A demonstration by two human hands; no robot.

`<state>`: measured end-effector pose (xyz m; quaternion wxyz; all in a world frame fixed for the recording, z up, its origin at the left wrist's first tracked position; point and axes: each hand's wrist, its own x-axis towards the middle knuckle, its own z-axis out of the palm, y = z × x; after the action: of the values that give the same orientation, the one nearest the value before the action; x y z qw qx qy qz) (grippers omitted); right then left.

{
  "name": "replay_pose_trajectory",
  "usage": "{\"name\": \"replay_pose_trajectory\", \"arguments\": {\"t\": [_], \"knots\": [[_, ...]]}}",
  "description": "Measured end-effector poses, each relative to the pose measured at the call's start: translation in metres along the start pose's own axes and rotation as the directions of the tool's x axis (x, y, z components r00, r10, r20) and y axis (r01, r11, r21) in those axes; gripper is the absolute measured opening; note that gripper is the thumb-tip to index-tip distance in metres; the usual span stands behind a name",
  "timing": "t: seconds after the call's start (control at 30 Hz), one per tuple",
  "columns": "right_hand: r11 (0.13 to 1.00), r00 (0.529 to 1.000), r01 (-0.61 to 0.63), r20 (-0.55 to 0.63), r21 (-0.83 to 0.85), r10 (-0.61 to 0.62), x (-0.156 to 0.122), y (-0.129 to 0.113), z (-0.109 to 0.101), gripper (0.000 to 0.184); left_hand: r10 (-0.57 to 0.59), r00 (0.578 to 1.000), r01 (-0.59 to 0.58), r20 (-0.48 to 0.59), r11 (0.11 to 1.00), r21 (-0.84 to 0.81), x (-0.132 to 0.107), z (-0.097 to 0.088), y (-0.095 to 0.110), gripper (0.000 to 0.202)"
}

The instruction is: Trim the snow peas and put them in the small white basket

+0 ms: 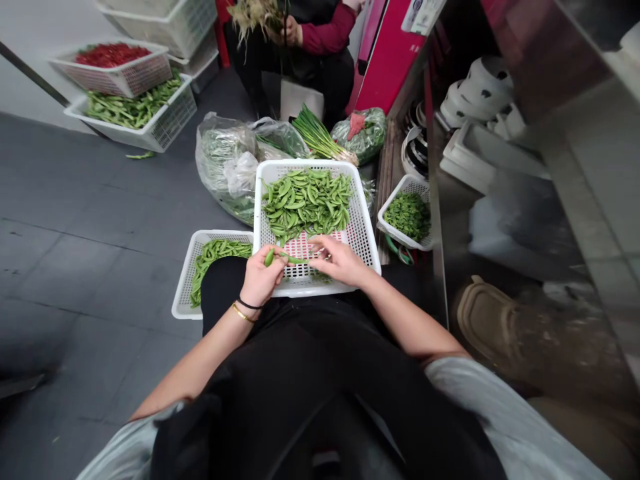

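My left hand (261,275) is closed on a green pea pod (270,257), held over the near edge of a white basket (364,227) that rests on my knees. My right hand (339,260) pinches a thin green string that runs from that pod, its fingers curled above the basket's bare mesh. A heap of pea pods (306,199) fills the far half of this basket. A second white basket (184,283) with pods sits on the floor by my left knee.
Plastic bags of greens (227,163) and spring onions (320,139) lie beyond the basket. A small basket of green trimmings (409,215) stands at right by a steel counter (500,220). Baskets of red chillies (113,57) and green beans (133,108) stand far left. Another person (310,40) sits opposite.
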<state>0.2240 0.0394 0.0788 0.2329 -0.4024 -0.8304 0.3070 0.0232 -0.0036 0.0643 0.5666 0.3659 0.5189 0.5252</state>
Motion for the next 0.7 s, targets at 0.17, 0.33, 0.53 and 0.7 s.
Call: {"name": "replay_pose_trajectory", "arguments": {"t": [0.17, 0.33, 0.53, 0.7], "knots": [[0.976, 0.964, 0.191, 0.21, -0.108, -0.166, 0.001, -0.003, 0.017, 0.027, 0.012, 0.968, -0.098, 0.249, 0.937, 0.336, -0.003, -0.012, 0.005, 0.006], [0.949, 0.923, 0.306, 0.22, 0.073, -0.315, -0.005, -0.004, 0.021, 0.028, -0.259, 0.8, 0.041, 0.54, 0.923, 0.382, -0.009, -0.008, 0.004, 0.021], [0.994, 0.987, 0.113, -0.116, -0.005, -0.113, -0.004, -0.01, 0.039, 0.033, -0.197, 0.965, 0.24, 0.173, 0.928, -0.284, 0.003, 0.013, -0.01, 0.03], [0.989, 0.915, -0.06, 0.388, -0.138, 0.11, 0.004, 0.032, 0.017, 0.032, -0.161, 0.971, 0.073, -0.177, 0.904, -0.421, 0.025, -0.015, -0.012, 0.021]]}}
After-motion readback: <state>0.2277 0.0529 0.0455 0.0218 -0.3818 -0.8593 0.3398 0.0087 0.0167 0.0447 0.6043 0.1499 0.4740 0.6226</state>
